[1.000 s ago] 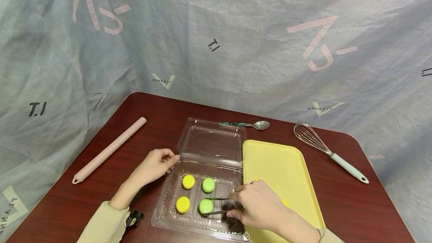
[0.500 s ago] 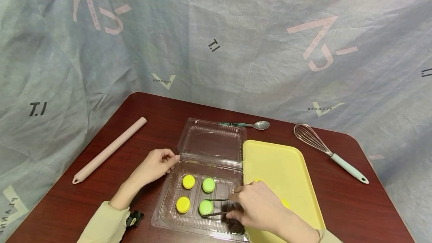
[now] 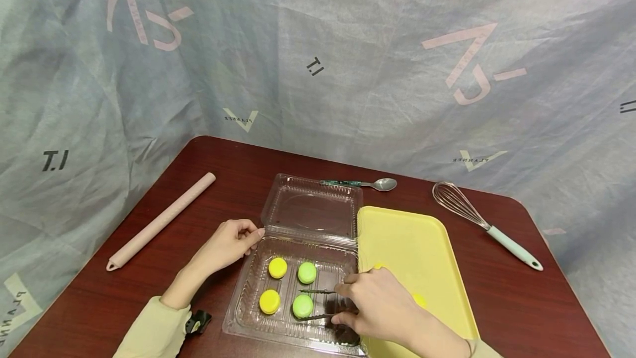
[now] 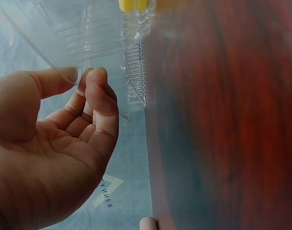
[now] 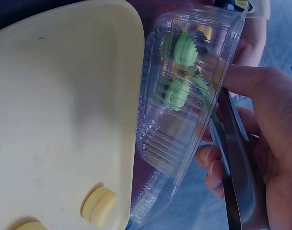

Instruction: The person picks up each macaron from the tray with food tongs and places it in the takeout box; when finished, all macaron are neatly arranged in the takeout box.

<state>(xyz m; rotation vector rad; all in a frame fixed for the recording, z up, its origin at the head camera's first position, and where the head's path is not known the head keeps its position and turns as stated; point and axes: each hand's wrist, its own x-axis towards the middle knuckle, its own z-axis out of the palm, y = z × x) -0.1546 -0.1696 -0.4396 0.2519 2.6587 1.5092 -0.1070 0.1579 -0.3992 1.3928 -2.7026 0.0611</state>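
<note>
Two hands (image 3: 232, 242) (image 3: 377, 301) hold tongs (image 5: 246, 179) and one container (image 3: 293, 333) of four macarons (image 3: 270, 301).

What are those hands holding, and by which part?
Right hand: the tongs, by their arms. Left hand: the clear container, pinched at its edge.

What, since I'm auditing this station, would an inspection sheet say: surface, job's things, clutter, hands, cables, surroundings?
Surface: dark red-brown table.
Job's things: clear container, lid folded open, holding two yellow macarons and two green macarons; yellow tray beside it with two more yellow macarons; tongs.
Clutter: pink rolling pin left, spoon by the lid, whisk right.
Hands: left hand pinches the container's left edge; right hand holds the tongs, their arms either side of the nearer green macaron, contact unclear.
Cables: nothing seen.
Surroundings: printed grey-blue cloth behind the table.
</note>
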